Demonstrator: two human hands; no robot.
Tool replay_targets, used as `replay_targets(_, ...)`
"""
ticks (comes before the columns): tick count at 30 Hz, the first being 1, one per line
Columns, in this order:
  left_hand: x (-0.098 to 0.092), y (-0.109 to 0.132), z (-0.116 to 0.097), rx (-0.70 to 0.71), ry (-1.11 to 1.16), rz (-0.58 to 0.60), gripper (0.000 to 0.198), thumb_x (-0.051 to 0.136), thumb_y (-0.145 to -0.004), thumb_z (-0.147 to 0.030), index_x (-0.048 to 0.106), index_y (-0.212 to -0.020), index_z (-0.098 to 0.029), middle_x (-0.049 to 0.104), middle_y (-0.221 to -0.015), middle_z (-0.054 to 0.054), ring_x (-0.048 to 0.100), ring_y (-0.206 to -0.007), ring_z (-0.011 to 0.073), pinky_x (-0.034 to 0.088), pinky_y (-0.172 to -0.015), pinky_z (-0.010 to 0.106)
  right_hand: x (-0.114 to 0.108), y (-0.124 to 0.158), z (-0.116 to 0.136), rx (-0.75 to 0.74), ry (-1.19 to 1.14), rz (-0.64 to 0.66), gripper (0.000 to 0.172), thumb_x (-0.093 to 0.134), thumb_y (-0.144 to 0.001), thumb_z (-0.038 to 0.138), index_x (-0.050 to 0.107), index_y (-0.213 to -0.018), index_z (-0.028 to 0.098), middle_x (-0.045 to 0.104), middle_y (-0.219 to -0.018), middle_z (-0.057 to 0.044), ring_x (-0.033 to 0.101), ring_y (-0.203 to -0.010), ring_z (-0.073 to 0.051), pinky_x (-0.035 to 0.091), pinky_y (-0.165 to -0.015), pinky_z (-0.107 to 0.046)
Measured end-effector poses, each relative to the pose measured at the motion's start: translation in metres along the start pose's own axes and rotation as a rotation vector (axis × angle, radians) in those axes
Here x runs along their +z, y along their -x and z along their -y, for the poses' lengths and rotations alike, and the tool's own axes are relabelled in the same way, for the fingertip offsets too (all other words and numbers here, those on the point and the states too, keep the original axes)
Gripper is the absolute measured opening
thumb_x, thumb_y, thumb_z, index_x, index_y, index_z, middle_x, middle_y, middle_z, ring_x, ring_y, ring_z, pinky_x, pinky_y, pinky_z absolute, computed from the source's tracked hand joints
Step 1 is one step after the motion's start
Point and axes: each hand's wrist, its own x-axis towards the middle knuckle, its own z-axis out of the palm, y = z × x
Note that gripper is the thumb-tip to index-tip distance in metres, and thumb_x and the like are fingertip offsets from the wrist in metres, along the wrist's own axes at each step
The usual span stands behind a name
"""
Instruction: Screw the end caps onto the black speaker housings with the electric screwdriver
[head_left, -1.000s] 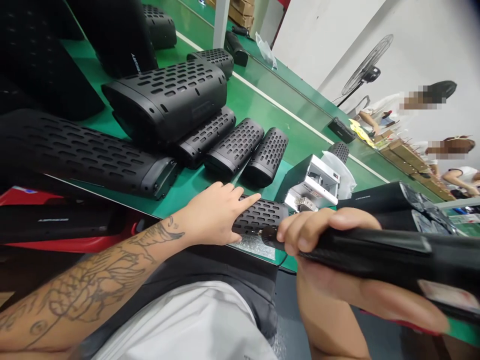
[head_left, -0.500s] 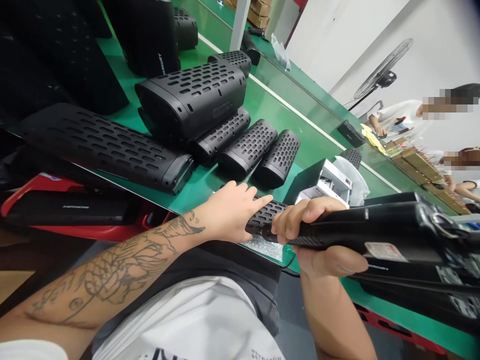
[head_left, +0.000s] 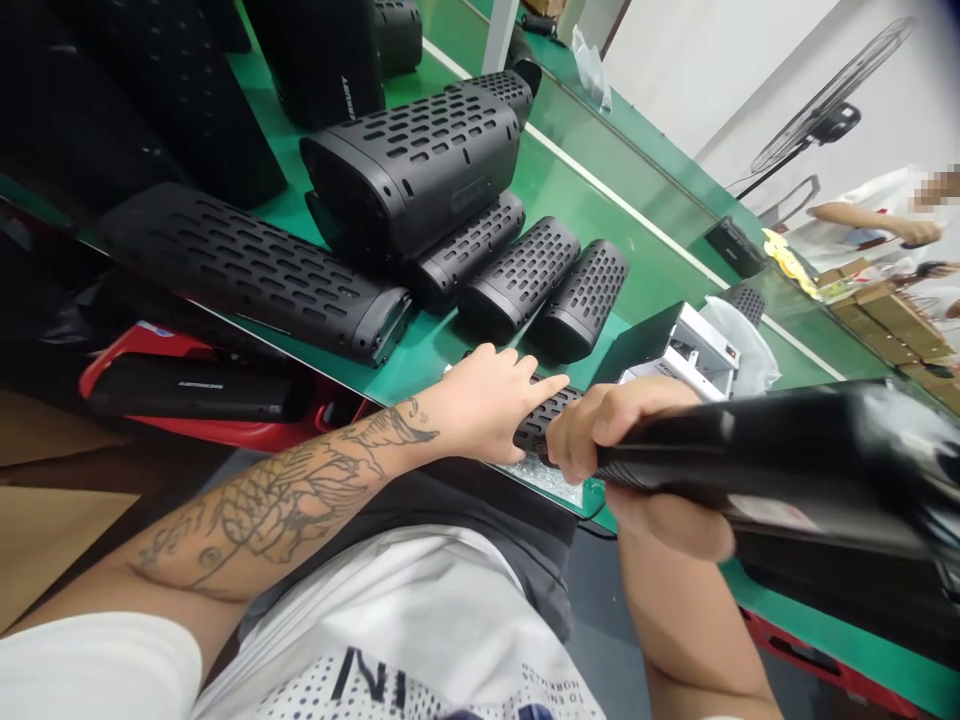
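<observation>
Our left hand clamps the perforated housing, our right hand clenched round a black tool!
White lettering on the black case left of our left hand is too small to read; our shirt print is only partly legible. The tool's tip is hard to make out, its far end blurred.

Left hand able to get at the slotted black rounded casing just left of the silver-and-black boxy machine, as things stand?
Likely yes: only green tabletop shows between the left hand and that casing, though the hand would first need to leave the slotted black part beneath it.
</observation>
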Motion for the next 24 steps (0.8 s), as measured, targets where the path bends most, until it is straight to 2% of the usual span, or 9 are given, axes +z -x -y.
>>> replay_targets(3, 0.002, 0.001, 0.000, 0.006, 0.000, -0.037, 0.094, 0.085, -0.098, -0.060, 0.055, -0.177, -0.019, 0.079, -0.131, 0.020, 0.077, -0.115, 0.0411, 0.048, -0.088, 0.046, -0.001, -0.008, -0.002, 0.025, -0.001, 0.026, 0.056, 0.094, -0.088, 0.081, 0.076, -0.092, 0.028, 0.069, -0.058, 0.006, 0.058, -0.039, -0.015, 0.054, -0.043, -0.033)
replay_targets(6, 0.002, 0.001, -0.001, -0.001, 0.009, -0.043, 0.092, 0.086, -0.097, -0.059, 0.057, -0.174, -0.018, 0.078, -0.131, 0.020, 0.077, -0.114, 0.0411, 0.048, -0.087, 0.045, -0.001, -0.008, -0.003, 0.025, 0.029, 0.092, 0.055, 0.083, -0.091, 0.081, 0.066, -0.087, 0.028, 0.065, -0.061, 0.011, 0.060, -0.042, -0.011, 0.059, -0.050, -0.026)
replay_targets(11, -0.002, 0.000, -0.003, -0.012, 0.017, 0.003, 0.095, 0.088, -0.093, -0.056, 0.057, -0.174, -0.018, 0.078, -0.136, 0.020, 0.076, -0.119, 0.0424, 0.050, -0.089, 0.046, -0.002, 0.006, 0.001, -0.006, -0.026, -0.005, 0.052, 0.090, -0.095, 0.077, 0.078, -0.096, 0.027, 0.070, -0.062, 0.005, 0.062, -0.045, -0.014, 0.061, -0.053, -0.030)
replay_targets(16, -0.002, 0.000, -0.002, -0.014, 0.012, 0.007, 0.101, 0.084, -0.095, -0.058, 0.050, -0.182, -0.020, 0.078, -0.136, 0.021, 0.077, -0.119, 0.0439, 0.051, -0.090, 0.049, -0.001, 0.011, -0.006, 0.039, -0.057, 0.026, 0.054, 0.094, -0.089, 0.080, 0.081, -0.097, 0.029, 0.074, -0.065, 0.004, 0.064, -0.049, -0.016, 0.058, -0.058, -0.032)
replay_targets(20, 0.000, 0.001, -0.001, -0.019, 0.016, 0.006, 0.102, 0.085, -0.092, -0.054, 0.051, -0.183, -0.020, 0.078, -0.138, 0.021, 0.078, -0.118, 0.0444, 0.054, -0.093, 0.051, 0.007, 0.016, -0.010, -0.037, -0.096, -0.106, 0.065, 0.092, -0.082, 0.091, 0.080, -0.093, 0.029, 0.071, -0.061, 0.006, 0.059, -0.045, -0.014, 0.053, -0.053, -0.031)
replay_targets(22, 0.002, 0.001, 0.000, -0.024, 0.019, 0.002, 0.100, 0.085, -0.092, -0.054, 0.055, -0.180, -0.020, 0.078, -0.136, 0.021, 0.078, -0.118, 0.0448, 0.055, -0.094, 0.053, 0.003, 0.019, 0.000, -0.077, -0.067, -0.137, 0.063, 0.088, -0.089, 0.088, 0.084, -0.103, 0.027, 0.075, -0.066, 0.004, 0.064, -0.047, -0.016, 0.058, -0.054, -0.032)
replay_targets(24, 0.003, 0.001, -0.001, -0.027, 0.012, -0.008, 0.096, 0.084, -0.091, -0.053, 0.058, -0.177, -0.019, 0.078, -0.132, 0.021, 0.078, -0.114, 0.0444, 0.056, -0.094, 0.053, -0.012, 0.021, 0.015, -0.126, -0.027, -0.196, 0.060, 0.081, -0.099, 0.084, 0.087, -0.112, 0.026, 0.076, -0.070, 0.003, 0.067, -0.048, -0.017, 0.063, -0.055, -0.034)
